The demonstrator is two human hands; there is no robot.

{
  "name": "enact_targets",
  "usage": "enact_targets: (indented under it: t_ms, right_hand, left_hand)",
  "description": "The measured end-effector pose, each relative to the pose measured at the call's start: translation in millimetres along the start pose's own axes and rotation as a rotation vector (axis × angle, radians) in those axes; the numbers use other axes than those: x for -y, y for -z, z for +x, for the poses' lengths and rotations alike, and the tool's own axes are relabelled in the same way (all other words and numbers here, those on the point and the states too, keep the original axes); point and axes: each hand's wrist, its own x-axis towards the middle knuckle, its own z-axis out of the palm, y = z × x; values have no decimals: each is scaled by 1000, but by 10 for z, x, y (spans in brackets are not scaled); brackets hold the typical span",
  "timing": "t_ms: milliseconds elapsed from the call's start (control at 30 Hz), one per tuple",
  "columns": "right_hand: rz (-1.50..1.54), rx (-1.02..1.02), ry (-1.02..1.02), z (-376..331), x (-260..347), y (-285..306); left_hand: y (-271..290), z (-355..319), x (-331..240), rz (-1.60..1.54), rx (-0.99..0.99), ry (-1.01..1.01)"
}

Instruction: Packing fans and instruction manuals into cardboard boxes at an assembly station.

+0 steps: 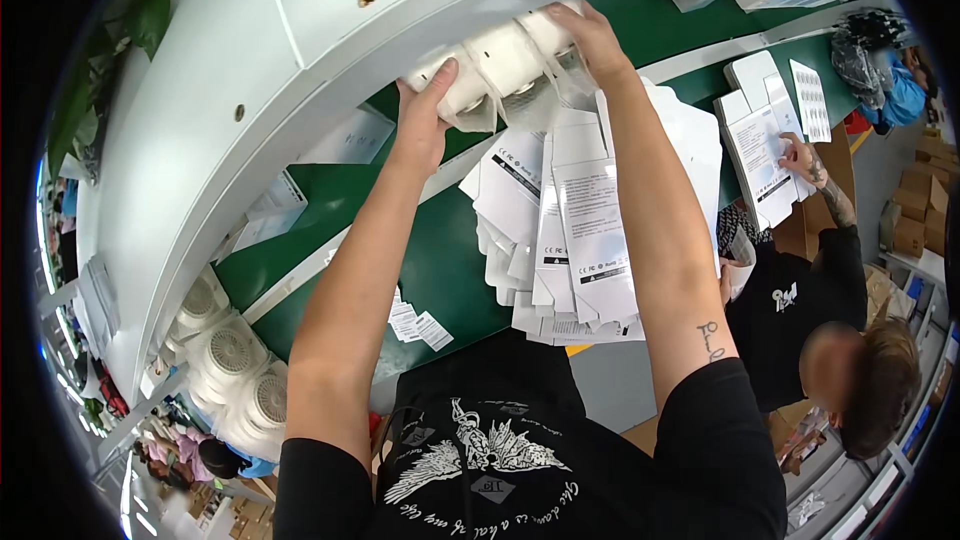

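Both my arms reach forward to a row of white, rounded plastic devices (pixel 503 58) in clear bags, just under the edge of the white shelf. My left hand (pixel 424 122) grips the row's left end, with the thumb laid over the top. Around the right end, my right hand (pixel 590 38) is closed, its fingertips partly out of sight. Loose clear plastic hangs below the devices. Beneath them and my right forearm lies a heap of flat white printed cartons (pixel 592 225), fanned and overlapping on the green bench (pixel 445 230).
Small white labels (pixel 415 325) lie near the bench's front edge. Several white fans (pixel 232 352) stand at the left. On the right, a co-worker's hand (pixel 800 158) touches a stack of white cartons (pixel 762 155). The curved white shelf (pixel 330 0) overhangs the far side.
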Motion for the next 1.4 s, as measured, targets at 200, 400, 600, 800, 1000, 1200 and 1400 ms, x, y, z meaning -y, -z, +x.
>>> enact_targets:
  t_ms: [200,400,600,800,1000,1200,1400]
  right_hand:
    - [108,-50,301,-1215,115,375]
    - [-157,-226,128,-3108,197,-182]
    - [-337,134,19,-4015,116,-2753]
    - [-113,332,-51,-4007,-1023,-4749]
    - [-286,376,-301,-3735,-1868,-5824]
    - [-693,320,41,-4198,-1877,-5209]
    - [-1160,-99,612,-4188,-1094,-2818]
  left_hand:
    - [34,-1015,-138,-57,223,41]
    - [760,-2611,-140,-137,158,-36]
    - [2594,-3961,-480,-49,-99,-5]
    - [4271,-4512,-1216,182,-573,86]
    - [5611,-4312,-1409,366,-638,334]
    - [5512,-4592,-1581,1432,-732,13]
    - [4949,-5739,-901,607,-720,-275]
